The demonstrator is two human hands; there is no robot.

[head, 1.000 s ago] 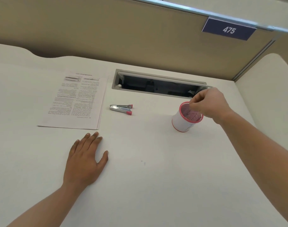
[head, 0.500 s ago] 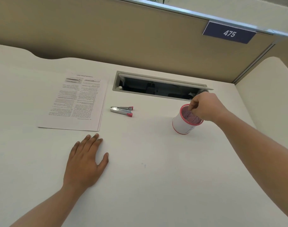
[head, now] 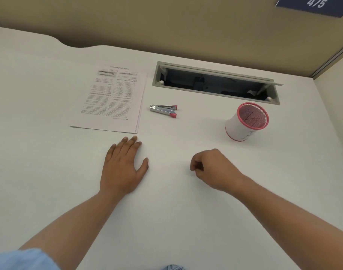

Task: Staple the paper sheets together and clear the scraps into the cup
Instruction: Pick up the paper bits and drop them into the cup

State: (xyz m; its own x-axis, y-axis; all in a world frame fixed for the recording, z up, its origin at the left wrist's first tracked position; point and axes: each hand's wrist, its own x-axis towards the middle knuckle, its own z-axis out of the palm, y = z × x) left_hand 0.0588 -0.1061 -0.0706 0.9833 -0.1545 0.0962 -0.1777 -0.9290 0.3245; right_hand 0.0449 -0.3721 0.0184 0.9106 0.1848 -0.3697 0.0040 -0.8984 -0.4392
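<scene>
Near the middle of the frame, the left hand (head: 123, 165) lay flat and released on the white desk (head: 40, 172), fingers spread, gripping nothing, its fingertips just short of the paper sheets (head: 113, 98). To its right, the right hand (head: 210, 169) hovered low with fingers curled loosely inward toward the thumb; whether it pinched anything could not be told, though nothing showed between the fingers. The sheets sat as a squared stack in the upper left of the frame, well apart from the cup (head: 245, 121), which stood upright at the right with a pink mesh rim. Between them, just beside the stack's right edge, lay the small stapler (head: 163, 110), untouched. Behind it, the cable hatch (head: 215, 82) in the desk stood open. No scraps were visible on the desk, so the clearing step looked finished or nearly so. Any next move probably called only for checking the surface for small leftovers and carrying them to the cup's mouth.
</scene>
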